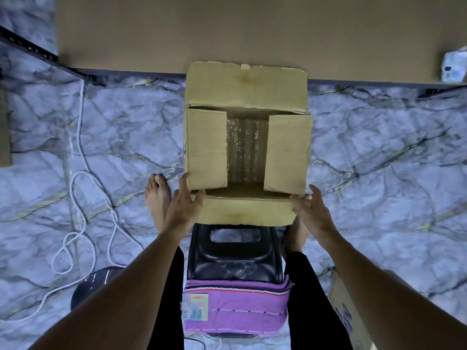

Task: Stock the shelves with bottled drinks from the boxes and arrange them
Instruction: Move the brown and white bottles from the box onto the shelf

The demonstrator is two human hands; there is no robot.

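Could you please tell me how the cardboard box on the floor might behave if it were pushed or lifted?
Probably heavy: the cardboard box seems to hold shrink-wrapped bottles. It should slide rather than tip, sitting broad and flat on the smooth floor. Its loose flaps would likely bend, so lifting from beneath seems safer.

Box at 12 o'clock was plain tan cardboard. Floor showed grey-veined white marble patterning. Stool at 6 o'clock was black, its cloth purple with a striped border.

Outstretched left hand, right hand, fingers spread.
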